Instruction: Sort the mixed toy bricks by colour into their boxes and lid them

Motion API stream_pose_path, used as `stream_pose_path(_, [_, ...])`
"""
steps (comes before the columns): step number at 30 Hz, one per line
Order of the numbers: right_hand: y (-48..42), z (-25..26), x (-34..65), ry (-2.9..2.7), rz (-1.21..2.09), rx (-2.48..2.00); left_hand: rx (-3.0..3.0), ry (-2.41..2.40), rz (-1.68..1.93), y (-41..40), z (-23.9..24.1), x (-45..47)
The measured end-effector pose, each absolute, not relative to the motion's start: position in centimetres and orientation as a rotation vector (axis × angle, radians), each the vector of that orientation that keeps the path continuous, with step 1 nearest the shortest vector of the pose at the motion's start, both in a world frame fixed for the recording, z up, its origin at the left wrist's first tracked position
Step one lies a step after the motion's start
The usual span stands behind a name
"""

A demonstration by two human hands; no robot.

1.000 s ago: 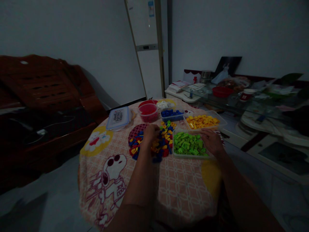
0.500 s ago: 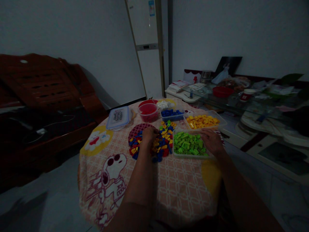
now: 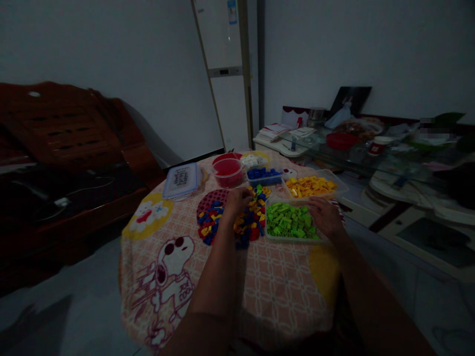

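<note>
My left hand (image 3: 237, 201) hovers over the far part of a mixed pile of toy bricks (image 3: 248, 223) in blue, yellow and red. Its fingers are pinched together; whatever is between them is too small and dark to make out. Part of the pile lies on a dark red dotted round mat (image 3: 212, 199). My right hand (image 3: 326, 216) grips the right side of a clear plastic box (image 3: 293, 240), its fingers bent over the rim. Inside the box are many light green bricks (image 3: 290, 220).
Behind stand a box of yellow bricks (image 3: 310, 186), a box of blue bricks (image 3: 264, 173) and a round tub (image 3: 227, 173) with red contents. A lidded box (image 3: 181, 180) lies at the left. A patterned cloth (image 3: 274, 287) covers the round table. A cluttered glass-topped cabinet (image 3: 322, 153) stands at the right.
My left hand has moved a little away from me and to the right over the pile, fingers still pinched. My right hand has stayed at the green bricks' box.
</note>
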State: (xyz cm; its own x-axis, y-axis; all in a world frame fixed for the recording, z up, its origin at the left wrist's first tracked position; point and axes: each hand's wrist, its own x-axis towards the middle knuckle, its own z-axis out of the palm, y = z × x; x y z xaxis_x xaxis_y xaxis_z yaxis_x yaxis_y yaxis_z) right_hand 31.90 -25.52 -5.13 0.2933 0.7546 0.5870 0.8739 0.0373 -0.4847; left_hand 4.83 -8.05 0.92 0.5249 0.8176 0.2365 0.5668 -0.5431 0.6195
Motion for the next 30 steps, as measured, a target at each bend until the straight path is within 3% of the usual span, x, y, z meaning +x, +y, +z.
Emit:
stream_pose_path(13, [-25.4,-5.4,32.0,-1.468,-0.197,-1.744,2.494,0.530,0.608,-13.4,1.2,11.2])
stream_pose_path(18, [-25.4,-5.4,31.9,-1.479,-0.191,-1.731,2.552,0.863,0.753,-10.3,-0.3,9.0])
stream_pose_path(30, [-25.4,-5.4,32.0,-1.473,-0.198,-1.722,2.446,1.359,0.642,-6.7,-2.8,5.6])
